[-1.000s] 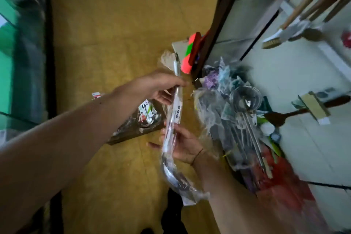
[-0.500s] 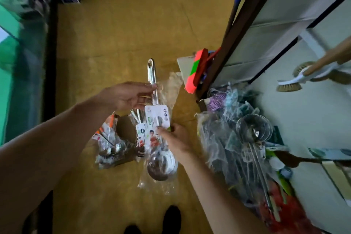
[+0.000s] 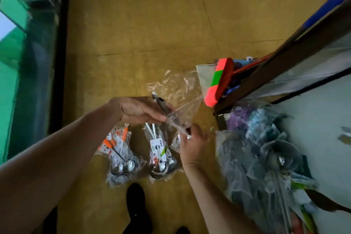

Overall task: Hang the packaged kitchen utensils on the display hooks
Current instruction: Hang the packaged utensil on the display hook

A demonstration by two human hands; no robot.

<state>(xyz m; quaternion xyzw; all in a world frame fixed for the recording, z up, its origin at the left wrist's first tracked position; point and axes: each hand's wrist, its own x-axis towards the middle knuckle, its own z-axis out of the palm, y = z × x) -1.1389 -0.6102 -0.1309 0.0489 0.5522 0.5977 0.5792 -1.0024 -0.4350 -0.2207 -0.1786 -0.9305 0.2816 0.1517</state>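
The silver metal utensil in a clear plastic bag (image 3: 161,103) has its lower end hidden behind the right grip (image 3: 193,144) and part of its handle under the left grip (image 3: 138,110). The heap of clear-bagged utensils (image 3: 262,157) blurs into one mass. Print on the white label card (image 3: 156,143) is too small to read.

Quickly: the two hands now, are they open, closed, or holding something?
Left hand: holds the packaged utensil by its handle end.
Right hand: grips the same package lower down, at its plastic wrap.
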